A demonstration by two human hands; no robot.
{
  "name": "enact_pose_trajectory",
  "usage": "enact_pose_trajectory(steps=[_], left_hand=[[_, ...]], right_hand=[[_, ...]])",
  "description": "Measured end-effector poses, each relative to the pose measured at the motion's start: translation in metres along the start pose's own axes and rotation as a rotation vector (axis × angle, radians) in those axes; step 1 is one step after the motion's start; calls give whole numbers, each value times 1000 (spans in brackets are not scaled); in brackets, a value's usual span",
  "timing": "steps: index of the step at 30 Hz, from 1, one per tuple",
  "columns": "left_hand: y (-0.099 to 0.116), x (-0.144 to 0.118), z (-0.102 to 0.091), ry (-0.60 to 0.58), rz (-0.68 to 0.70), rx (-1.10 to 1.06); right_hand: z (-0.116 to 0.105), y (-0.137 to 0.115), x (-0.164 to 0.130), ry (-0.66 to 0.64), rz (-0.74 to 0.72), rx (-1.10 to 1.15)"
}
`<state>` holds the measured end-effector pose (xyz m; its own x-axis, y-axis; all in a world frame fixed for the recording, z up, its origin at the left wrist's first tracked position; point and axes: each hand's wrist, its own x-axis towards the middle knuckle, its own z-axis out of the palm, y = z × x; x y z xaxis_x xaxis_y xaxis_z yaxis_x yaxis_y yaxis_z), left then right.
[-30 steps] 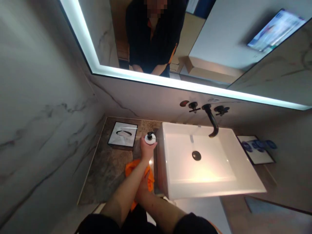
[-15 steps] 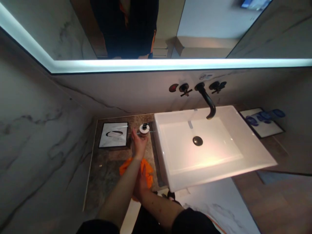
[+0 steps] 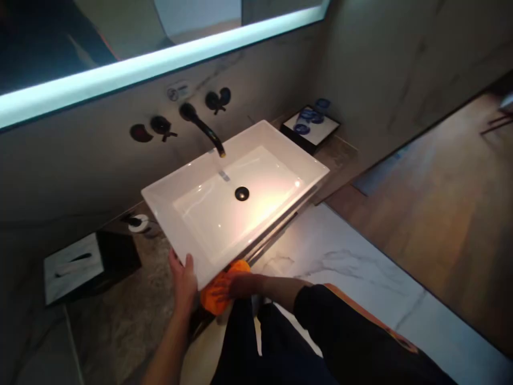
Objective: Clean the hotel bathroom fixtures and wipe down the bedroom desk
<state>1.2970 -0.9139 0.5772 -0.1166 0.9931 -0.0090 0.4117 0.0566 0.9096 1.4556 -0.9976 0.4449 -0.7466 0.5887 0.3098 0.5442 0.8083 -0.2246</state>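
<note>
A white rectangular sink (image 3: pixel 176 187) sits on the brown stone countertop (image 3: pixel 128 315). At its front left corner my left hand (image 3: pixel 185 280) touches the outer side wall, thumb and fingers apart, holding nothing. My right hand (image 3: pixel 242 284) presses an orange cloth (image 3: pixel 214 299) against the sink's front side, just below the rim. The fingers lie over the cloth, and part of the cloth is hidden under the hand and the rim.
A soap dispenser (image 3: pixel 138 223) and a tissue box (image 3: pixel 74 270) stand left of the sink. Above the basin juts a black tap (image 3: pixel 206 131) with cross handles. To the right sits a box with blue glass-like items (image 3: pixel 308 120). A lit mirror (image 3: pixel 160 63) hangs above.
The view has swung to the right. My left hand has moved from beside the soap dispenser to the sink's corner. My right hand has carried the cloth from the countertop to the sink's front.
</note>
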Motion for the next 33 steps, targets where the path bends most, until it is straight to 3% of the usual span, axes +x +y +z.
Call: enact_pose_trajectory(steps=[4,8,11,13,16,19,22,26,29,33], left_hand=[[26,3,18,98,-77,40],[45,-2,21,160,-139,42],[54,-3,23,170,-150,108],[55,-2,24,176,-135,144],[50,2,21,195,-94,226],[44,5,16,198,-44,366],[40,7,12,169,-3,363],[35,7,15,102,60,181],[31,3,18,60,87,77],[27,-2,20,29,86,-48]], right_hand=[[-52,67,-109,-75,144,37],[-100,137,-238,-21,515,40],[-110,168,-310,114,853,0],[-96,179,-332,317,1163,-35],[-52,189,-317,663,1528,85],[2,186,-266,834,1606,286],[41,164,-214,921,1696,319],[62,107,-163,821,1651,385],[71,51,-120,721,1550,411],[93,-27,-54,695,1444,424]])
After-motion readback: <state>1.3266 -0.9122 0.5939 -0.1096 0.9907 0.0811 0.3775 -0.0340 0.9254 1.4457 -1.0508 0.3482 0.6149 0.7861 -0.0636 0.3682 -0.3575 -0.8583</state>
